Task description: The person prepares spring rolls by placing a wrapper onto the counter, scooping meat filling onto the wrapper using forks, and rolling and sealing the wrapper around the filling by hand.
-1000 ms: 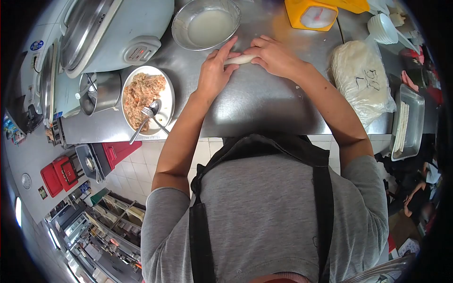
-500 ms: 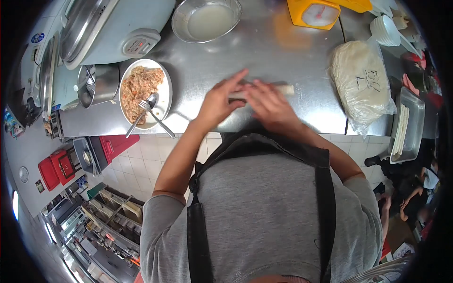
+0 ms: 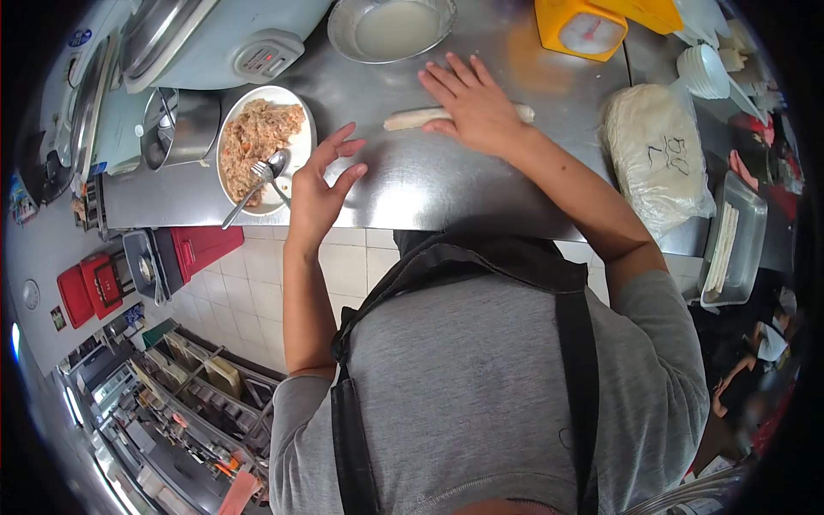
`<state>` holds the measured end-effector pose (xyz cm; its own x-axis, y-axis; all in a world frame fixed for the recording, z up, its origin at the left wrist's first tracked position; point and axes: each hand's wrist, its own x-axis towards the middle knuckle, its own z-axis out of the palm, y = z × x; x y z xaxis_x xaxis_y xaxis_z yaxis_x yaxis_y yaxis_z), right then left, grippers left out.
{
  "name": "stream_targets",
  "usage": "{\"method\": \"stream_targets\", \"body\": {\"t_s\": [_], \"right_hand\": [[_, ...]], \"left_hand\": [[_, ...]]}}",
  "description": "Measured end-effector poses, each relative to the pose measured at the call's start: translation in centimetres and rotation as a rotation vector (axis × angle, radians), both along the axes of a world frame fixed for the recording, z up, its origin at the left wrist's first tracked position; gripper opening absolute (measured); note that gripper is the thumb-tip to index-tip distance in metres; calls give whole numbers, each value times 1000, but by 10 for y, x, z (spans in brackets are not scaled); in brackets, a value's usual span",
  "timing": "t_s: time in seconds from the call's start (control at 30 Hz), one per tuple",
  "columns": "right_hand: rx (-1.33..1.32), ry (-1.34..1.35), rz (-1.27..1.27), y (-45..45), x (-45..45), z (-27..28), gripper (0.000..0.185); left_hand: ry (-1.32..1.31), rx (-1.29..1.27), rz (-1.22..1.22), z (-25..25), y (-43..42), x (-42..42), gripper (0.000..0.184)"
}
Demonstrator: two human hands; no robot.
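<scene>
A long pale wrapped roll (image 3: 407,120) lies on the steel table. My right hand (image 3: 482,112) rests flat across its middle with fingers spread, covering part of it; both ends of the roll show. My left hand (image 3: 318,189) is held up off the table near the edge, fingers apart and holding nothing. Beside it stands a white oval plate (image 3: 300,159) of minced filling (image 3: 257,137), with a fork (image 3: 249,196) and a spoon (image 3: 278,161) resting in it.
A metal bowl of whitish liquid (image 3: 397,33) and a yellow scale (image 3: 590,34) stand at the back. On the right are a plastic-wrapped stack of pale sheets (image 3: 661,159) and a metal tray (image 3: 748,249) holding rolls. A steel pot (image 3: 190,142) stands left of the plate.
Both hands were together over the roll. My left hand has come away to the left, while my right hand has moved forward along with the roll, away from my body.
</scene>
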<state>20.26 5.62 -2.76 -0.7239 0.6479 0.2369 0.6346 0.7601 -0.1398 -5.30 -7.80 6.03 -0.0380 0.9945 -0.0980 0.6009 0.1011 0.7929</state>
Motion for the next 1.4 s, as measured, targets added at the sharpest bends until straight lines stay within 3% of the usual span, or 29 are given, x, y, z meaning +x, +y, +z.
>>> {"method": "stream_targets", "body": {"t_s": [0.07,0.17,0.37,0.47,0.67,0.77,0.8,0.93,1.03,1.23,1.33,1.4], "right_hand": [[-11,33,11,13,2,4,80],[-293,61,12,17,16,34,71],[-396,31,142,12,9,29,45],[-667,-58,100,32,2,45,41],[-1403,547,35,35,17,50,29],[-1596,804,-92,13,23,77,36],[-1607,907,-121,6,24,73,47],[-1642,1197,-344,-20,27,82,33],[-1620,1292,-292,-34,43,95,42],[-1478,1435,104,-63,79,132,56],[-1581,1583,140,-76,81,132,53],[-1574,1596,29,-84,82,132,53]], "left_hand": [[0,8,35,-3,-10,-5,59],[-7,43,83,-2,-18,-13,56],[-21,50,87,-6,-18,-8,52],[-31,50,57,-2,-12,6,52],[-102,93,8,-4,-2,40,49],[71,135,33,8,5,60,45],[70,145,-5,4,8,66,53],[60,141,22,-2,11,111,65],[-224,30,22,3,16,115,57],[-745,-255,-279,61,29,91,46],[-934,-403,-402,63,43,87,40],[-940,-469,-396,61,48,87,39]]}}
